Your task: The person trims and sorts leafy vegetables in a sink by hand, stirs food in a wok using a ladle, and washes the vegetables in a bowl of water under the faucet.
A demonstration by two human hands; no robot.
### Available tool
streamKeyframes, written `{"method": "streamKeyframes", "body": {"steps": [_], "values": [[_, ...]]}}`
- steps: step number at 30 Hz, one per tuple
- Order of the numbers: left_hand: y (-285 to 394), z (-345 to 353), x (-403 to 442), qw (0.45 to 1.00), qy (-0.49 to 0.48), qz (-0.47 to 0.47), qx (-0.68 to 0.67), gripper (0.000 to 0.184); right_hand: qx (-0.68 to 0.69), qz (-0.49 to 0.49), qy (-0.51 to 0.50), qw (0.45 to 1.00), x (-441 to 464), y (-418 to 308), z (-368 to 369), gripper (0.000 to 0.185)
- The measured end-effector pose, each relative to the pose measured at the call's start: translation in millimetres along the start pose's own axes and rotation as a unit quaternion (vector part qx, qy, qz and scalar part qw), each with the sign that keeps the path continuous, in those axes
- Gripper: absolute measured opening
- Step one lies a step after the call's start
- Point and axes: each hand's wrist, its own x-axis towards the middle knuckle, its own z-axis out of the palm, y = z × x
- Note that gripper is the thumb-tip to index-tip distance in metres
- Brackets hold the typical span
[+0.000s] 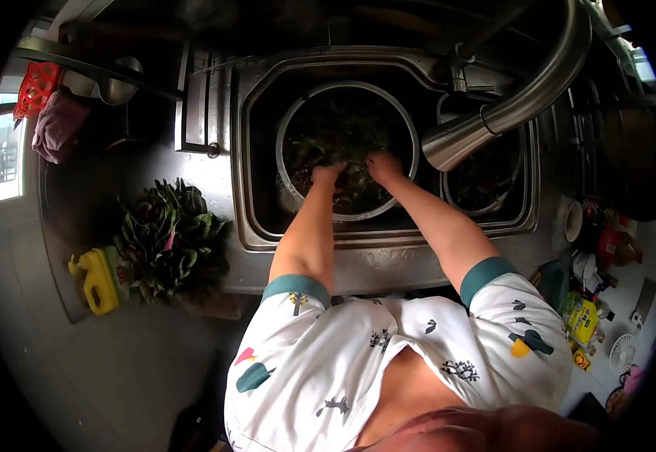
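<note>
Both of my hands reach into a large round metal basin (414, 143) standing in the sink (239, 181). Dark leafy greens (328, 124) fill the basin. My left hand (329, 175) is at the lower middle of the basin, among the leaves, its fingers mostly hidden. To its right, my right hand (383, 167) is closed, with the fingers curled down into the greens; what it grips is too dark to make out.
A curved metal faucet (463, 135) hangs over the right of the sink, above a second bowl (486, 177) with greens. A leafy bunch (169, 245) and a yellow bottle (100, 280) lie on the left. Bottles and packets (582, 318) crowd the right side.
</note>
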Motion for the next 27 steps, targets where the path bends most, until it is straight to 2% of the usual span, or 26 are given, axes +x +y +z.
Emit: {"method": "streamKeyframes", "body": {"steps": [1, 2, 3, 4, 5, 6, 8, 9, 11, 12, 14, 15, 16, 17, 18, 21, 22, 24, 25, 26, 27], "values": [[6, -2, -13, 0.996, 0.016, 0.045, -0.079, 0.049, -0.022, -0.011, 0.051, 0.998, -7, 0, 5, 0.018], [2, 2, -6, 0.992, -0.013, 0.065, -0.111, 0.043, -0.044, -0.023, 0.106, 0.993, -12, 0, 9, 0.016], [-8, 8, 10, 0.985, -0.042, 0.085, -0.141, 0.037, -0.048, -0.039, 0.058, 0.996, -18, -4, 12, 0.014], [-13, 13, 18, 0.977, -0.072, 0.104, -0.172, 0.032, 0.018, -0.048, 0.031, 0.998, -19, -6, 4, 0.015], [-12, 13, 18, 0.951, -0.162, 0.063, -0.256, 0.024, 0.085, -0.054, 0.000, 0.995, -24, -9, -8, 0.016], [-11, 7, 14, 0.953, -0.187, 0.073, -0.228, 0.022, 0.154, -0.059, -0.030, 0.986, -32, -11, -23, 0.017], [-1, -10, -5, 0.952, -0.234, 0.097, -0.173, 0.020, 0.193, -0.109, 0.008, 0.975, -46, -8, -58, 0.021], [3, -14, -27, 0.939, -0.250, 0.159, -0.174, 0.013, 0.258, -0.127, 0.007, 0.958, -56, -8, -70, 0.023], [10, -17, -74, 0.921, -0.255, 0.250, -0.157, 0.014, 0.344, -0.173, 0.031, 0.922, -72, -16, -88, 0.024], [9, -15, -89, 0.908, -0.261, 0.295, -0.146, 0.015, 0.335, -0.152, 0.034, 0.929, -79, -24, -98, 0.023], [4, -8, -113, 0.901, -0.248, 0.315, -0.167, 0.022, 0.314, -0.106, 0.042, 0.943, -90, -43, -113, 0.021], [3, -2, -123, 0.899, -0.230, 0.329, -0.177, 0.025, 0.344, -0.105, 0.006, 0.933, -85, -45, -108, 0.018], [3, 0, -131, 0.896, -0.211, 0.342, -0.188, 0.028, 0.311, -0.123, 0.032, 0.942, -77, -42, -95, 0.017], [5, -3, -140, 0.894, -0.227, 0.338, -0.185, 0.043, 0.359, -0.119, 0.016, 0.925, -79, -44, -96, 0.016], [8, -9, -148, 0.915, -0.203, 0.319, -0.143, 0.047, 0.405, -0.118, 0.000, 0.907, -81, -45, -96, 0.016], [17, -37, -176, 0.952, -0.120, 0.280, -0.041, 0.062, 0.427, -0.119, 0.115, 0.889, -100, -46, -105, 0.016], [18, -43, -184, 0.934, -0.079, 0.349, -0.024, 0.053, 0.400, -0.136, 0.128, 0.897, -106, -47, -111, 0.016], [30, -52, -192, 0.903, -0.104, 0.397, -0.131, 0.038, 0.343, -0.168, 0.154, 0.911, -120, -49, -121, 0.018], [37, -55, -196, 0.893, -0.119, 0.406, -0.153, 0.023, 0.319, -0.189, 0.182, 0.911, -120, -50, -121, 0.018], [43, -51, -202, 0.887, -0.092, 0.418, -0.170, 0.019, 0.294, -0.210, 0.209, 0.909, -120, -52, -121, 0.019], [50, -48, -205, 0.887, -0.113, 0.410, -0.179, 0.022, 0.269, -0.229, 0.236, 0.905, -120, -53, -120, 0.019]]}}
